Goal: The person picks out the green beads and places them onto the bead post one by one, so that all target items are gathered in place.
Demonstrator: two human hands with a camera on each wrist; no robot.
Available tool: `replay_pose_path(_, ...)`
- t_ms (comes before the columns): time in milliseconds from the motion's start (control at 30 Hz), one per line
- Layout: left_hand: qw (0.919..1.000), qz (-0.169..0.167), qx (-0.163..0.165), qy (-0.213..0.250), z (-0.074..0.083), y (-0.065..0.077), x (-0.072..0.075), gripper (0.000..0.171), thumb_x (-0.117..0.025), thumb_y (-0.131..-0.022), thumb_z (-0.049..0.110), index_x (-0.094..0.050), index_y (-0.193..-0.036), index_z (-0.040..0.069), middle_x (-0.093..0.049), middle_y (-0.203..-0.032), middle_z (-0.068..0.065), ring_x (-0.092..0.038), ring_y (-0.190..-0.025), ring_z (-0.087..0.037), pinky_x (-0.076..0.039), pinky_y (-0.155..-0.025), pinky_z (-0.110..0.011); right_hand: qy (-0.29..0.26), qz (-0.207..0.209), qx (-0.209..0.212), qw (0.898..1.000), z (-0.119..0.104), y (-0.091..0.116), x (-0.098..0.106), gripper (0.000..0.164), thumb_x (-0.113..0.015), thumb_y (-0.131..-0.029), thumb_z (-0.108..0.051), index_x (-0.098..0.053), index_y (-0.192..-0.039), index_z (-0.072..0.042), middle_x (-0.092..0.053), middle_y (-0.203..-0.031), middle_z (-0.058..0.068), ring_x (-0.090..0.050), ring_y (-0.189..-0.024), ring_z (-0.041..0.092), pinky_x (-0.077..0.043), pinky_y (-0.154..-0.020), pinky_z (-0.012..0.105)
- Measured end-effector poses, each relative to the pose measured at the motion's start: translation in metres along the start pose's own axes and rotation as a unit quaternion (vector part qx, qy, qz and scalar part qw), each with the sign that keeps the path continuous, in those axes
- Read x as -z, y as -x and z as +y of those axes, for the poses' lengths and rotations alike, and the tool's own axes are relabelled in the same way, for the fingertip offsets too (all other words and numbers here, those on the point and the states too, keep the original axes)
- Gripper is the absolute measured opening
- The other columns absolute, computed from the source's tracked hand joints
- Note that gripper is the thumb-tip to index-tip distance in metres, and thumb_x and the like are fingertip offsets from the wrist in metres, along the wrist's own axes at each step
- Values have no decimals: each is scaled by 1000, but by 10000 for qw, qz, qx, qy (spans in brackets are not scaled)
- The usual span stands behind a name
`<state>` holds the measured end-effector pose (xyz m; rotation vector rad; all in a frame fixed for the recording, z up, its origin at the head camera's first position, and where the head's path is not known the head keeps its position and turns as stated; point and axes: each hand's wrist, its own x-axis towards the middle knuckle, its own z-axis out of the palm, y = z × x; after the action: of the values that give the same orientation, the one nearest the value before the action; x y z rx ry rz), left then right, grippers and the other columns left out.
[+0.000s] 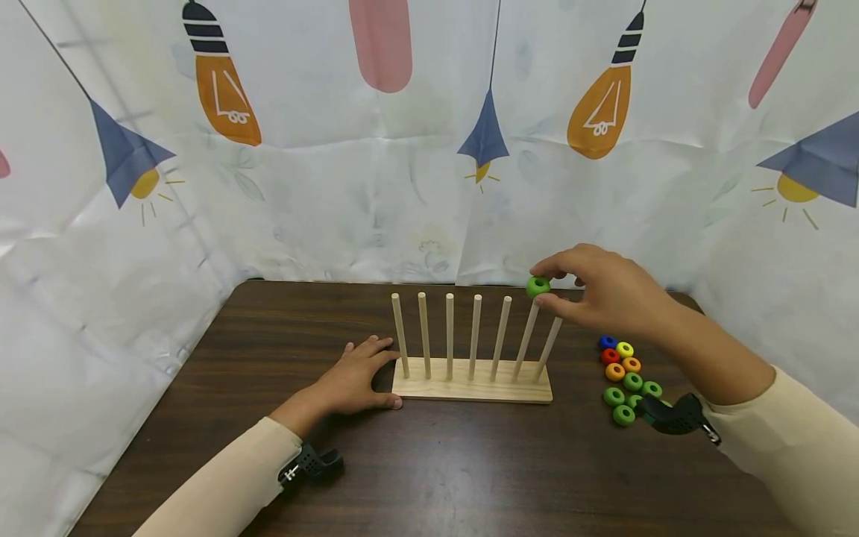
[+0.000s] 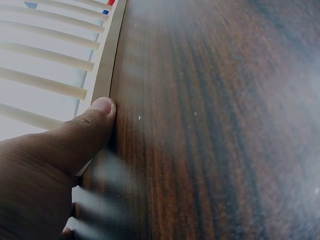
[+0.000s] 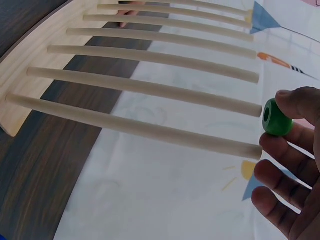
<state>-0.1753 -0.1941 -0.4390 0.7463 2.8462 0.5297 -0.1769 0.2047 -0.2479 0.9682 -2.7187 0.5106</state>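
A pale wooden peg rack (image 1: 470, 380) with several upright pegs stands on the table. My left hand (image 1: 352, 377) holds the left end of its base, thumb along the front edge, index finger at the back corner; the thumb (image 2: 92, 117) is close in the left wrist view. My right hand (image 1: 604, 291) pinches a green bead (image 1: 538, 287) between thumb and index finger. This bead (image 3: 277, 117) is right by the tip of the second peg from the right (image 3: 200, 95), its hole facing the peg. The right hand's other fingers are spread. No bead shows on any peg.
Right of the rack lie loose beads: a blue one (image 1: 608, 342), a red one (image 1: 610, 356), two yellow or orange pairs' members such as the yellow bead (image 1: 625, 350), and several green beads (image 1: 623, 415), partly hidden by the right wrist strap (image 1: 674, 414). A patterned curtain (image 1: 416, 209) hangs behind the table.
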Motion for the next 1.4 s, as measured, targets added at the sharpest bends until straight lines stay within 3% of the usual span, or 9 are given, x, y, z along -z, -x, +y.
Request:
replay_pose_path(400,10000,30,17,14,-2,-1,-2,85,-81,-82,58,-54,-148,11,-35,-161,-18,-24,-150,-45,-15,-116,-71,-33,-78,59,9999,-6,-5,-5,31,-80,-91,-30,-74,-120,-20,-68,-109,-5,-61,-102,14,-53,-76,38)
replay_pose_path(1400,10000,48,44,57,-1,0,-2,83,-82,-82,56,-55,-147,12,-36,-160,-18,-24,-150,-45,-14,-116,-71,-164,-176,247,9994,-24,-27,-14,33,-80,-92,-30,-73,-121,-16,-69,-111,-4,-62,-105,17,-54,-83,41)
